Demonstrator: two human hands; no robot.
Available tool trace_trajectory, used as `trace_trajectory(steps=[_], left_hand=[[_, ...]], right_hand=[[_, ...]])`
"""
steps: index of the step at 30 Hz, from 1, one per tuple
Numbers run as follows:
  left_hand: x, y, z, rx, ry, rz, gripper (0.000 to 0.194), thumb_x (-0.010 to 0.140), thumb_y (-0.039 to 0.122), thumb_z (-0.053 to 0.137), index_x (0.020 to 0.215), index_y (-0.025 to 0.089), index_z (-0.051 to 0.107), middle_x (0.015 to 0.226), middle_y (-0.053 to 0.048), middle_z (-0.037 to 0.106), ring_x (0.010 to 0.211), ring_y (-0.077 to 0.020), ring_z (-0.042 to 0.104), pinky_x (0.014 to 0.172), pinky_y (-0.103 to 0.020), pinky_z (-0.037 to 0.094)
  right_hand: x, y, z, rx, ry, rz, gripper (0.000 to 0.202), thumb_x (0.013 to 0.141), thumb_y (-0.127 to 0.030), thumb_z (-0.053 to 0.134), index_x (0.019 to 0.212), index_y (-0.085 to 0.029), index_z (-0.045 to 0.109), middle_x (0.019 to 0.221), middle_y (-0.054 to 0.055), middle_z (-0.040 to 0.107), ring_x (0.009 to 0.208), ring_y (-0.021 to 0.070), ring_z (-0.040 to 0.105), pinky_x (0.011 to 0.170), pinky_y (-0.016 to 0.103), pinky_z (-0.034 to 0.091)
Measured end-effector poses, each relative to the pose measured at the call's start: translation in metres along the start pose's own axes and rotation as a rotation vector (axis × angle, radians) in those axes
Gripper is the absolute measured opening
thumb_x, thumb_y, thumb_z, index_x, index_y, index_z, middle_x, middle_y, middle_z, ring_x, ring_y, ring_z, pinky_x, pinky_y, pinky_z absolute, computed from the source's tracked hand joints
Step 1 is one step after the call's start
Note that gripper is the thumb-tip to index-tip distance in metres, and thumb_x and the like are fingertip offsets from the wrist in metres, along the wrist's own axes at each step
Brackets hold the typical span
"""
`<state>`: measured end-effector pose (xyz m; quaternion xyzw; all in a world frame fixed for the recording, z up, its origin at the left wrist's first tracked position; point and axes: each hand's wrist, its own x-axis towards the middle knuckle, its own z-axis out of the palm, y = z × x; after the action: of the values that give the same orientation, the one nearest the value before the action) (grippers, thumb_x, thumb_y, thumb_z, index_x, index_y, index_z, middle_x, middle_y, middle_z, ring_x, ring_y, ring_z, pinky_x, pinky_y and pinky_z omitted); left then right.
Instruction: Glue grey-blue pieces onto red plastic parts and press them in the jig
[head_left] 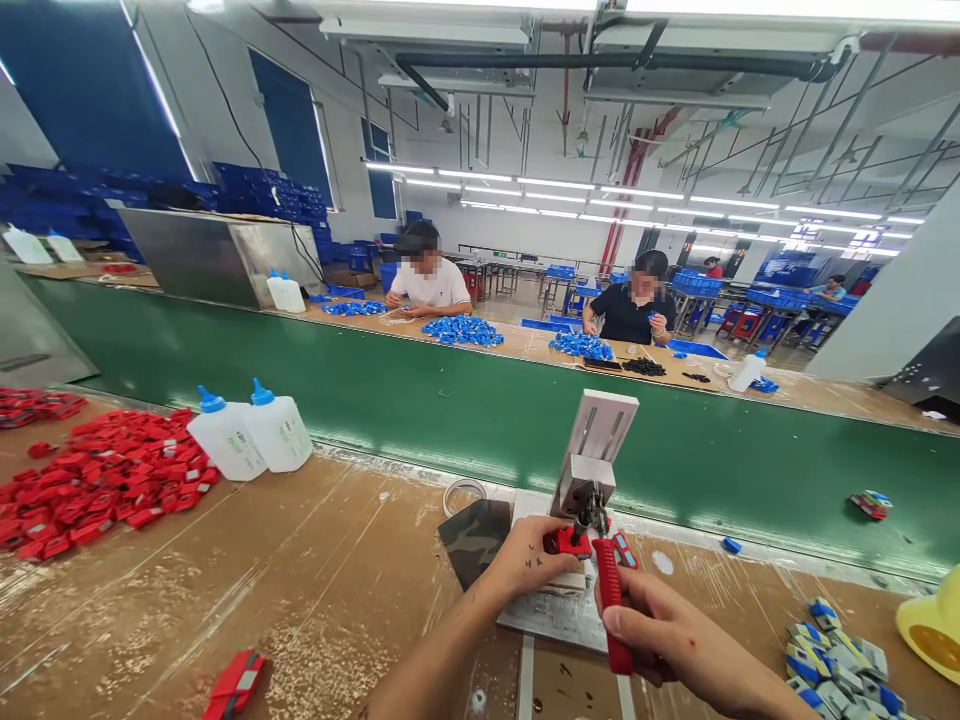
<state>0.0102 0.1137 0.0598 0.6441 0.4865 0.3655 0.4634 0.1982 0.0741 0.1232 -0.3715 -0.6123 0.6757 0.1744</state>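
Note:
My left hand (529,558) pinches a small red plastic part (573,544) on the base of a bench-mounted toggle clamp press. The black plunger (580,525) of the press is directly above that part; whether it touches is too small to tell. My right hand (664,625) is wrapped round the press's red lever handle (613,600), which points down toward me. Behind both hands rises the slotted metal upright (600,425). Another red part (624,550) with pale inserts lies just right of the press, partly behind the handle.
At left are a heap of red parts (112,475) and two white bottles (281,435). A single red part (236,684) lies in front. Blue-and-grey pieces (832,660) and a yellow container (934,625) are at right. Beyond the green conveyor belt (450,400), two people sit working.

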Motion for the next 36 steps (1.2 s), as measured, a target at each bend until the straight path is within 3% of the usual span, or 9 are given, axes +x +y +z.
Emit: trace_trajectory(steps=[8,15,17,19,23,27,29,33,36], left_hand=[[0.002,-0.008,-0.001,0.008,-0.003,0.007,0.016,0.067,0.019,0.068,0.078,0.012,0.078,0.063,0.005,0.048,0.066,-0.0151,0.041,0.06,-0.025,0.033],[0.002,-0.016,0.001,0.046,0.018,0.029,0.019,0.069,0.021,0.07,0.084,0.013,0.079,0.073,0.001,0.064,0.074,-0.0188,0.051,0.066,-0.025,0.039],[0.002,-0.016,0.001,0.053,0.016,0.042,0.015,0.069,0.019,0.069,0.079,0.014,0.078,0.071,0.002,0.061,0.072,-0.0181,0.05,0.066,-0.025,0.038],[0.003,-0.016,0.001,0.065,0.016,0.056,0.011,0.069,0.018,0.066,0.074,0.015,0.076,0.067,0.004,0.058,0.071,-0.0175,0.048,0.065,-0.025,0.037],[0.003,-0.015,0.0,0.085,0.015,0.085,0.017,0.068,0.014,0.061,0.077,0.014,0.075,0.068,0.004,0.06,0.072,-0.0179,0.052,0.069,-0.026,0.041],[0.004,-0.015,-0.002,0.112,0.005,0.102,0.018,0.073,0.016,0.063,0.085,0.014,0.076,0.072,0.003,0.069,0.074,-0.0203,0.062,0.071,-0.029,0.047],[0.005,-0.015,-0.001,0.128,0.009,0.105,0.014,0.075,0.02,0.069,0.087,0.015,0.075,0.077,0.0,0.073,0.076,-0.0215,0.067,0.074,-0.033,0.051],[0.006,-0.015,-0.004,0.139,0.057,0.102,0.028,0.071,0.022,0.07,0.097,0.016,0.078,0.092,-0.006,0.081,0.088,-0.0246,0.07,0.084,-0.036,0.054],[-0.009,-0.015,-0.015,0.162,0.106,0.076,0.042,0.069,0.026,0.068,0.109,0.015,0.077,0.095,-0.007,0.081,0.091,-0.0274,0.07,0.082,-0.035,0.056]], right_hand=[[-0.002,-0.005,0.0,0.067,-0.035,0.023,0.064,0.067,-0.08,0.072,0.077,-0.022,0.047,0.058,-0.01,0.042,0.046,0.0052,0.028,0.042,0.021,0.018],[0.008,0.012,-0.005,-0.185,-0.04,-0.048,0.063,0.076,-0.086,0.056,0.08,-0.023,0.048,0.068,-0.005,0.047,0.054,0.0108,0.036,0.048,0.024,0.029],[0.012,0.014,-0.006,-0.323,0.003,-0.093,0.055,0.083,-0.079,0.053,0.079,-0.024,0.048,0.072,-0.002,0.05,0.06,0.0142,0.04,0.054,0.026,0.035],[0.016,0.016,-0.006,-0.482,0.066,-0.108,0.039,0.088,-0.062,0.054,0.078,-0.024,0.049,0.078,0.001,0.056,0.069,0.0182,0.047,0.063,0.029,0.041],[0.029,0.02,-0.002,-0.651,0.178,-0.121,0.006,0.086,-0.029,0.056,0.085,-0.022,0.055,0.09,0.008,0.069,0.085,0.0259,0.06,0.08,0.035,0.046],[0.042,0.023,0.006,-0.715,0.285,-0.169,0.02,0.084,-0.017,0.057,0.103,-0.018,0.06,0.112,0.017,0.072,0.104,0.0319,0.063,0.091,0.04,0.044],[0.043,0.024,0.008,-0.745,0.32,-0.177,0.022,0.085,-0.017,0.057,0.106,-0.017,0.062,0.107,0.015,0.074,0.097,0.0295,0.066,0.084,0.037,0.047],[0.033,0.026,-0.006,-0.817,0.346,-0.149,0.013,0.083,-0.022,0.064,0.095,-0.018,0.069,0.071,0.001,0.069,0.069,0.0214,0.064,0.061,0.028,0.044],[0.019,0.028,-0.035,-0.882,0.449,-0.134,0.019,0.091,-0.025,0.054,0.094,-0.016,0.071,0.08,0.006,0.07,0.076,0.0245,0.066,0.069,0.033,0.047]])
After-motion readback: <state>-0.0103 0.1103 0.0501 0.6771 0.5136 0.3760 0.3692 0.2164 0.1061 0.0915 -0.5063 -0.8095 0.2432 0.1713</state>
